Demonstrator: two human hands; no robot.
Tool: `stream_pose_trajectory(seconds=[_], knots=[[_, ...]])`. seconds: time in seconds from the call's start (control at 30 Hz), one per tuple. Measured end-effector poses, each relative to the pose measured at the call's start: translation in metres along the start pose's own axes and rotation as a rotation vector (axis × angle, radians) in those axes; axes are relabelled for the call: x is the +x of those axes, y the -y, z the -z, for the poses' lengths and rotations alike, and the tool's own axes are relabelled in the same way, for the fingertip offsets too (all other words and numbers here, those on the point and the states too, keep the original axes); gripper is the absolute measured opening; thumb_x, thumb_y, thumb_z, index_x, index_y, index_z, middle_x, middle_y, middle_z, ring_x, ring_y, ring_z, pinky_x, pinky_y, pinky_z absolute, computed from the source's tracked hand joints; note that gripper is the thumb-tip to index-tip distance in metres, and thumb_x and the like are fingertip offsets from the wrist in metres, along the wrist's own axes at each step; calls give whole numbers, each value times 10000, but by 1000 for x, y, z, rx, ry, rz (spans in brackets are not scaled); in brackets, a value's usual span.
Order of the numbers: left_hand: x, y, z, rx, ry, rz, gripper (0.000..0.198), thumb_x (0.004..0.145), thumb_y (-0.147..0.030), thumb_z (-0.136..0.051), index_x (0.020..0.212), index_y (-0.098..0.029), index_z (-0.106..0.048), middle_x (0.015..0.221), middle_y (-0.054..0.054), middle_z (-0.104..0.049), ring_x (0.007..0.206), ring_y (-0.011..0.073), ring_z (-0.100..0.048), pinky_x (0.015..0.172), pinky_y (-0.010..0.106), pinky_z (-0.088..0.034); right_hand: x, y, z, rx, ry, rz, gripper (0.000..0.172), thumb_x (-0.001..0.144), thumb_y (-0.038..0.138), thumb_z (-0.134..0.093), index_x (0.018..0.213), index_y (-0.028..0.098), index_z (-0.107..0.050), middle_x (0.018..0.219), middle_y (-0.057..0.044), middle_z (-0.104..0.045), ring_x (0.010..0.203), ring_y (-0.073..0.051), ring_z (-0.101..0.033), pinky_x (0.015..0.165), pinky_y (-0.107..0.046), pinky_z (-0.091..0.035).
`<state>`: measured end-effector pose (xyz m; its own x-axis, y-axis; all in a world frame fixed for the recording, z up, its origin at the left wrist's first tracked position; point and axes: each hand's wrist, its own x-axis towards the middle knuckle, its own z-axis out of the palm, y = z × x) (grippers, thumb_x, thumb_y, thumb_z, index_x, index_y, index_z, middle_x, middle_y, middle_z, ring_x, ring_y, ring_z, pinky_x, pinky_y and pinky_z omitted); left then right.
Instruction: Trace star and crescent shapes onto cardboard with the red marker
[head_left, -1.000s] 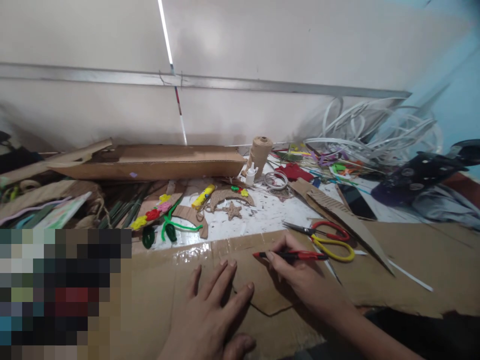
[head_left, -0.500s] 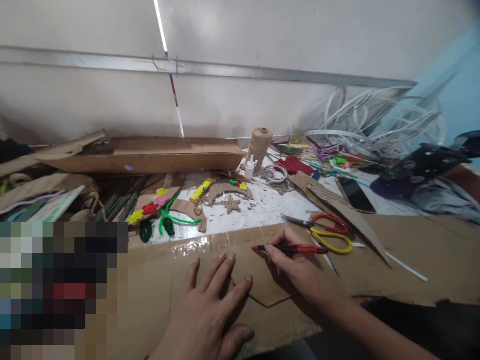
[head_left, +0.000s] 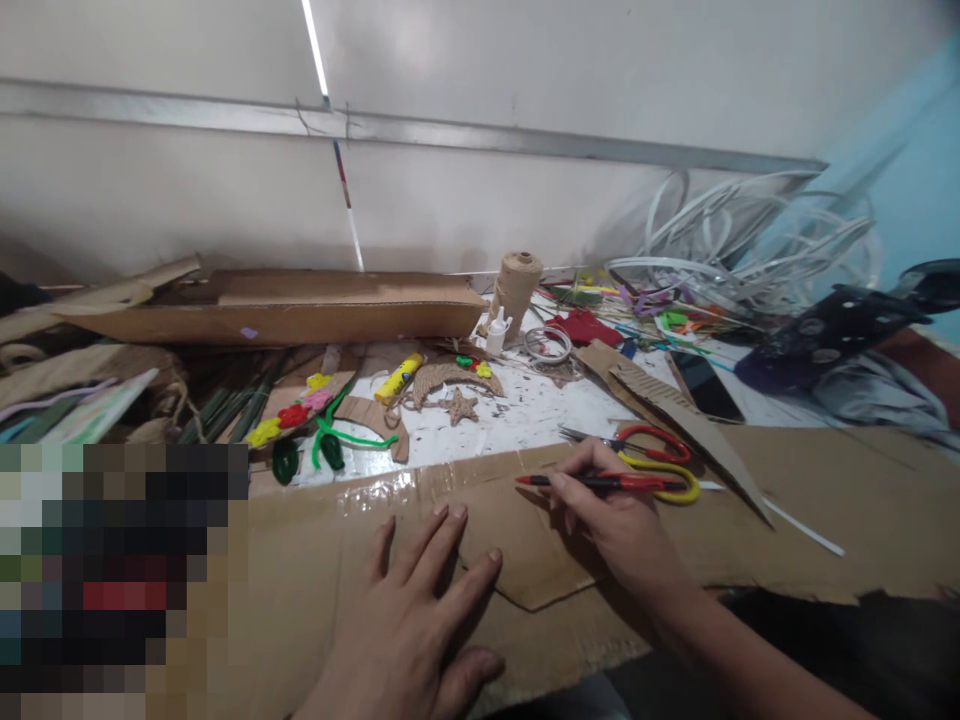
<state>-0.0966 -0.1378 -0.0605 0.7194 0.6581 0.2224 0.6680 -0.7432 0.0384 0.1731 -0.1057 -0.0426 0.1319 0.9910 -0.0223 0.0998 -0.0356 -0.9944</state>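
Observation:
My left hand [head_left: 424,610] lies with fingers spread over a cut cardboard piece [head_left: 517,555], its fingertips on the cardboard. That piece rests on a larger cardboard sheet [head_left: 300,560] with shiny clear tape along its far edge. In my right hand [head_left: 611,510] is a red and black pen [head_left: 577,482], held between thumb and fingers. The pen's tip points left, over the upper part of the cut piece; whether it touches is unclear. Just behind the right hand lie scissors [head_left: 652,445] with red and yellow handles, partly hidden by the hand and pen.
Beyond the sheet are a twine star [head_left: 460,406], a yellow glue stick [head_left: 398,378], a white bottle [head_left: 496,333] and a twine spool [head_left: 517,285]. A phone [head_left: 705,386] lies right, near cardboard strips [head_left: 675,425]. A long cardboard tray [head_left: 337,318] stands along the wall.
My right hand and the pen have moved slightly right and up, the pen now lying nearer the scissors. The left hand stays spread in place. The whole view has shifted a little.

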Motion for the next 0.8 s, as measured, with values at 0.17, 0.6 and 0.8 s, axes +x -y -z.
stream_pose_trajectory(seconds=[0.17,0.6,0.8], knots=[[0,2,-7,3,-57,-6,725,920,-574,-772,1591,-416,-550,1601,146,-602,1427,400,-601,1153,656,-459,10,5,13,87,-244,123,315,915,421,-815,786,238,-592,617,42,-644,485,-99,-505,464,-207,-404],[0,0,-3,15,-69,-13,681,964,-587,-709,1601,-426,-529,1604,119,-594,1493,365,-516,1247,623,-319,-9,7,-10,151,195,-230,357,970,492,-777,878,237,-544,663,74,-526,566,-92,-405,497,-194,-294],[0,0,-2,-38,-67,3,646,971,-572,-725,1578,-421,-564,1609,115,-588,1497,367,-506,1285,628,-246,-8,8,-8,59,187,-212,304,995,487,-727,897,250,-563,670,58,-532,586,-120,-401,498,-215,-305]])
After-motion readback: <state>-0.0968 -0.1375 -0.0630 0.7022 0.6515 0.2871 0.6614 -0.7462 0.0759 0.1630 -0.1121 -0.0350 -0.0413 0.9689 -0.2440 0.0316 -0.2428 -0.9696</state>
